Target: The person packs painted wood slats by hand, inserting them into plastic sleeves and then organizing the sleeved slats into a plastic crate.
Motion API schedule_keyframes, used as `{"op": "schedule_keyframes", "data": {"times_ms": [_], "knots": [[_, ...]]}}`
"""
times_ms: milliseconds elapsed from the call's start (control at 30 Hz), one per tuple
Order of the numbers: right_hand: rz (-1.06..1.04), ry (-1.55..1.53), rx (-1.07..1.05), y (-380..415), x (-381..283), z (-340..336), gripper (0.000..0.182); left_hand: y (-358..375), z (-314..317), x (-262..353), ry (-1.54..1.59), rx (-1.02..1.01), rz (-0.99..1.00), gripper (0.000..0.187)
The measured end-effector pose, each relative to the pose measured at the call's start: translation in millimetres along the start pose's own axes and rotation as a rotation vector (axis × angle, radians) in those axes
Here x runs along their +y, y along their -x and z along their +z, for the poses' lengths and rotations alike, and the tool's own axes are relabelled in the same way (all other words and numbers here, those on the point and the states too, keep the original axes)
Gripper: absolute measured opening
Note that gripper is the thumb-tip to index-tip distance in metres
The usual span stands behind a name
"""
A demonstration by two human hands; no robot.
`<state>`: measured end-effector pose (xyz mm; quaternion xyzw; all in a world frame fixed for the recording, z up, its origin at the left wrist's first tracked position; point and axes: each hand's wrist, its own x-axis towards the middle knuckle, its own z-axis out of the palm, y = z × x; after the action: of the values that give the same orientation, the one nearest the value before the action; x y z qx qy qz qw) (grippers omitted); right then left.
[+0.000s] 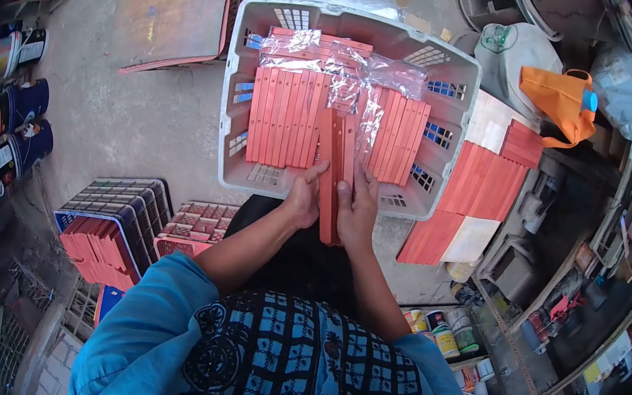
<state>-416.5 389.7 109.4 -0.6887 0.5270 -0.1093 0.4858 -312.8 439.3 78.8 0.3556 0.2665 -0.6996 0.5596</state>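
Between my two hands I hold a small stack of long red painted slats point(335, 170), standing on edge over the near rim of a grey plastic crate point(452, 115). My left hand point(302, 197) presses the stack's left side. Against its right side lies my right hand point(357, 212). More red slats point(285, 117) fill the crate in rows, and crumpled clear plastic film point(348, 66) lies over them near the far wall.
Red and white slats point(483, 188) are spread on the floor right of the crate. Dark crates with red pieces point(110, 231) stand at the lower left. Paint cans point(445, 336) are at the right, buckets point(14, 117) at the far left, an orange bag point(560, 101) at the upper right.
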Motion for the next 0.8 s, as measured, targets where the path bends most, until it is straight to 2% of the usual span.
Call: {"op": "schedule_keyframes", "data": {"times_ms": [33, 133, 233, 267, 300, 333, 400, 533, 667, 767, 800], "knots": [[-0.02, 0.035, 0.05, 0.3, -0.4, 2.9, 0.046, -1.5, -2.8, 1.6, -0.002, -0.007, -0.006, 0.044], [0.054, 0.07, -0.03, -6.3, -8.8, -7.5, 0.048, -2.6, -1.9, 6.6, 0.031, 0.005, -0.042, 0.047], [0.09, -0.258, 0.007, -17.2, 13.5, -13.8, 0.051, -4.1, -2.7, 12.1, 0.082, -0.031, -0.058, 0.049], [0.142, -0.385, 0.065, -17.5, 16.2, -15.3, 0.052, -4.8, -3.1, 15.0, 0.098, -0.055, -0.055, 0.05], [0.195, -0.513, 0.124, -19.9, 3.8, -19.1, 0.052, -7.1, -3.9, 16.9, 0.109, -0.184, -0.042, 0.052], [0.25, -0.643, 0.186, -21.4, -3.5, -21.8, 0.052, -6.6, -4.3, 17.6, 0.1, -0.18, -0.027, 0.052], [0.188, -0.371, 0.173, -23.1, 1.5, -27.2, 0.05, -6.2, 0.5, 19.1, 0.079, -0.18, -0.003, 0.052], [0.021, -0.016, 0.086, -18.9, 7.0, -26.6, 0.047, -11.7, 22.6, 7.4, 0.082, -0.039, 0.049, 0.051], [0.036, -0.229, 0.043, -18.4, 15.6, -26.8, 0.045, -18.6, 25.6, 0.4, 0.082, -0.018, 0.053, 0.048], [0.16, -0.208, -0.004, -14.4, -0.5, -35.9, 0.046, -19.8, 28.4, -4.5, 0.033, -0.047, 0.047, 0.046], [0.134, -0.157, 0.015, -14.2, 1.2, -35.1, 0.047, -19.4, 28.6, -6.4, 0.015, -0.063, 0.043, 0.045]]}}
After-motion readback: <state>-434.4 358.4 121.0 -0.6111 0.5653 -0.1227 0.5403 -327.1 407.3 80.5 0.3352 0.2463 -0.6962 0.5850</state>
